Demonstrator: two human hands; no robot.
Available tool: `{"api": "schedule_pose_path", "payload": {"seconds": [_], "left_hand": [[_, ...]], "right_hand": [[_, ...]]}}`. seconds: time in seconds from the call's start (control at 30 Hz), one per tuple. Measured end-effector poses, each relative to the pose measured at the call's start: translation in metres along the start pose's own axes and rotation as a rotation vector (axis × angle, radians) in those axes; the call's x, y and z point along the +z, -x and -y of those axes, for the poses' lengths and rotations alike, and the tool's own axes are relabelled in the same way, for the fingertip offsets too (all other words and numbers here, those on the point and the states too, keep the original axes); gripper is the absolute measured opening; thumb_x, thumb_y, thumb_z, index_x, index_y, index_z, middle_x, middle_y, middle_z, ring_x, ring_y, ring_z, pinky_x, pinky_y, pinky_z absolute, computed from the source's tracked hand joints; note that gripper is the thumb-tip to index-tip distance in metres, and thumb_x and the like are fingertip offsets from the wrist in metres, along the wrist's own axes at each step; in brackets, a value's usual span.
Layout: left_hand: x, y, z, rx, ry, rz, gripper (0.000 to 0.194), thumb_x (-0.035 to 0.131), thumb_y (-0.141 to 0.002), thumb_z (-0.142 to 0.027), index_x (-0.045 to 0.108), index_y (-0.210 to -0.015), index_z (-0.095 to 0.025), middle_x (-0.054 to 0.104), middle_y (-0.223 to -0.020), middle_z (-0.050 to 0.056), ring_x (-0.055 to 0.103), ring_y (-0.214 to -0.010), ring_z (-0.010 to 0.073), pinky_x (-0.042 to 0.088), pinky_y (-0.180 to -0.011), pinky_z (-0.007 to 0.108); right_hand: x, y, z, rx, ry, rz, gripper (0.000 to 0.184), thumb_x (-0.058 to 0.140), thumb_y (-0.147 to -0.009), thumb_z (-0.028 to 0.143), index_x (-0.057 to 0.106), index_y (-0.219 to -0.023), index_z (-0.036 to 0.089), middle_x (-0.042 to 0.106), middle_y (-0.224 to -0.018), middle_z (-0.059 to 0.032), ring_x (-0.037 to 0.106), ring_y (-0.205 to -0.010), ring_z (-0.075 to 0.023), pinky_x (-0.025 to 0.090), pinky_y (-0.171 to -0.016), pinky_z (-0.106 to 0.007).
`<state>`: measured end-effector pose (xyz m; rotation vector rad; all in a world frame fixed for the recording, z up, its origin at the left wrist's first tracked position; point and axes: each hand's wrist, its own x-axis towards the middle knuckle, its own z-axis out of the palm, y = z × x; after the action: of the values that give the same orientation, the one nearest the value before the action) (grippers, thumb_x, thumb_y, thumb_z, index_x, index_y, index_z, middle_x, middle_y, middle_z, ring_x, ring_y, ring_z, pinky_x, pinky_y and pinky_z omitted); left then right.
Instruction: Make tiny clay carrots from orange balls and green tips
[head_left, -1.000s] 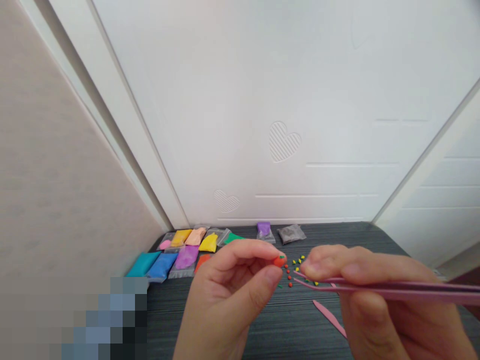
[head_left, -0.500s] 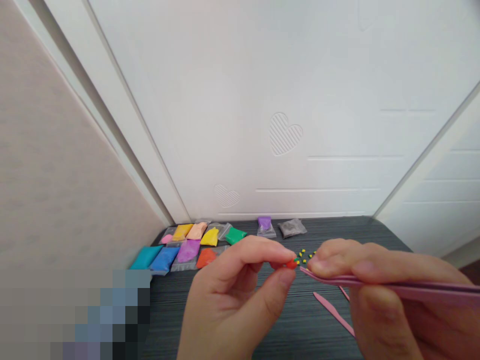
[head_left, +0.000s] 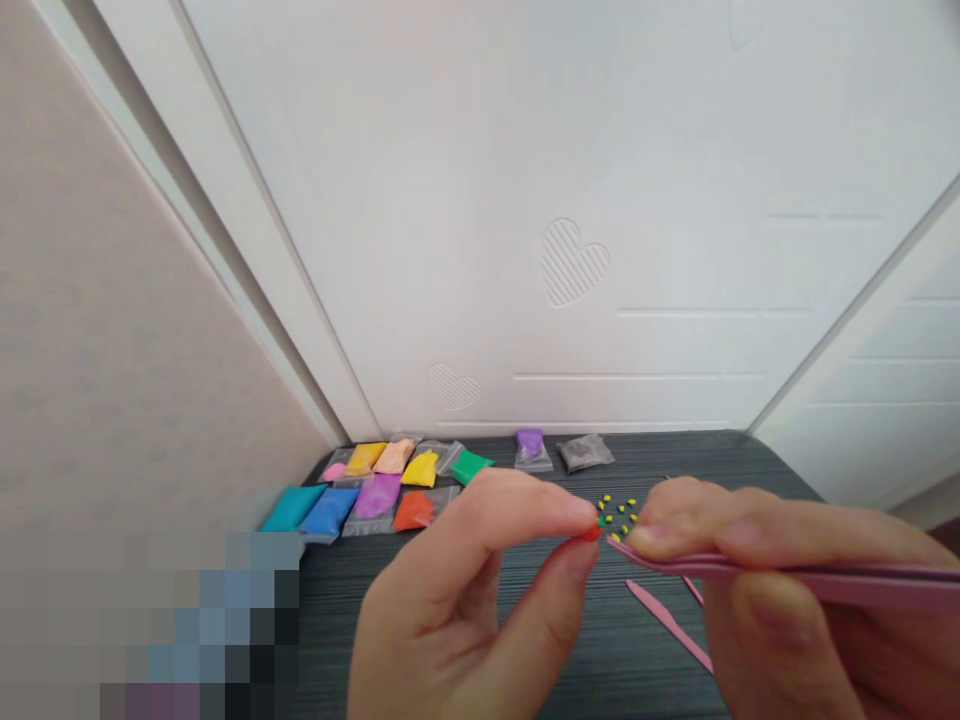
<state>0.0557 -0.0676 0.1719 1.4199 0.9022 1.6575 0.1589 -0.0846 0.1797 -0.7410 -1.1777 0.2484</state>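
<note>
A tiny red-orange clay piece [head_left: 591, 534] with a bit of green at its top is pinched between the thumb and index finger of my left hand [head_left: 465, 590]. My right hand [head_left: 780, 620] grips pink tweezers [head_left: 870, 588], held level with their tips pointing left. Those tips are just right of the clay piece; whether they touch it I cannot tell. Beyond my fingertips, several tiny yellow and dark green pieces [head_left: 609, 518] lie scattered on the dark table [head_left: 525, 655]. Part of that group is hidden behind my right fingers.
Bags of coloured clay lie at the back left, among them a blue bag [head_left: 328, 515], an orange bag [head_left: 414, 510] and a green bag [head_left: 471, 466]. A purple bag [head_left: 529, 446] and a grey bag [head_left: 586, 453] lie near the white panel [head_left: 450, 250]. A pink modelling knife [head_left: 667, 622] lies below the tweezers.
Both hands have shifted slightly to the right in view, with the clay piece and the tweezers still held. The tweezer tips remain close to the piece.
</note>
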Motion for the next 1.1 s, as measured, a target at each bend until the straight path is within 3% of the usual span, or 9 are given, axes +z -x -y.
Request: {"api": "schedule_pose_path", "payload": {"seconds": [0.1, 0.23, 0.3, 0.53, 1.1], "left_hand": [[0.003, 0.001, 0.001, 0.073, 0.0, -0.05, 0.022, 0.063, -0.063, -0.005, 0.068, -0.071, -0.025, 0.066, -0.07, -0.003, 0.058, -0.066, 0.0115, 0.046, -0.059, 0.019], [0.004, 0.001, 0.003, 0.07, -0.005, -0.064, 0.022, 0.062, -0.064, -0.006, 0.068, -0.07, -0.026, 0.067, -0.07, -0.003, 0.059, -0.065, 0.0114, 0.046, -0.058, 0.019], [0.004, 0.002, 0.003, 0.075, -0.012, -0.057, 0.022, 0.062, -0.064, -0.005, 0.068, -0.07, -0.025, 0.067, -0.07, -0.003, 0.059, -0.066, 0.0115, 0.047, -0.059, 0.019], [0.005, 0.003, 0.001, 0.074, -0.042, -0.083, 0.022, 0.063, -0.063, -0.005, 0.068, -0.069, -0.026, 0.067, -0.07, -0.003, 0.059, -0.066, 0.0121, 0.047, -0.06, 0.02], [0.002, 0.002, 0.003, 0.087, -0.022, -0.073, 0.024, 0.062, -0.064, -0.004, 0.068, -0.072, -0.026, 0.066, -0.071, -0.003, 0.059, -0.067, 0.0114, 0.047, -0.059, 0.018]], "right_hand": [[0.002, -0.001, 0.002, 0.009, -0.01, -0.043, 0.018, 0.05, -0.081, 0.034, 0.059, -0.08, 0.019, 0.061, -0.063, -0.0018, 0.059, -0.061, -0.0155, 0.049, -0.057, -0.028], [-0.006, -0.003, 0.001, 0.037, -0.053, 0.123, 0.019, 0.052, -0.079, 0.038, 0.058, -0.085, 0.021, 0.063, -0.067, -0.0028, 0.061, -0.065, -0.0182, 0.05, -0.062, -0.032], [-0.008, -0.003, 0.0, 0.029, -0.07, 0.135, 0.019, 0.052, -0.079, 0.038, 0.057, -0.086, 0.021, 0.063, -0.069, -0.0028, 0.061, -0.065, -0.0181, 0.05, -0.062, -0.033], [0.007, 0.001, 0.0, 0.013, -0.008, -0.066, 0.023, 0.05, -0.079, 0.041, 0.057, -0.089, 0.021, 0.06, -0.061, -0.0017, 0.056, -0.053, -0.0155, 0.048, -0.054, -0.031], [0.002, 0.0, -0.007, -0.017, -0.049, -0.029, 0.021, 0.05, -0.079, 0.04, 0.056, -0.084, 0.02, 0.061, -0.063, -0.0003, 0.057, -0.054, -0.0154, 0.049, -0.059, -0.034]]}}
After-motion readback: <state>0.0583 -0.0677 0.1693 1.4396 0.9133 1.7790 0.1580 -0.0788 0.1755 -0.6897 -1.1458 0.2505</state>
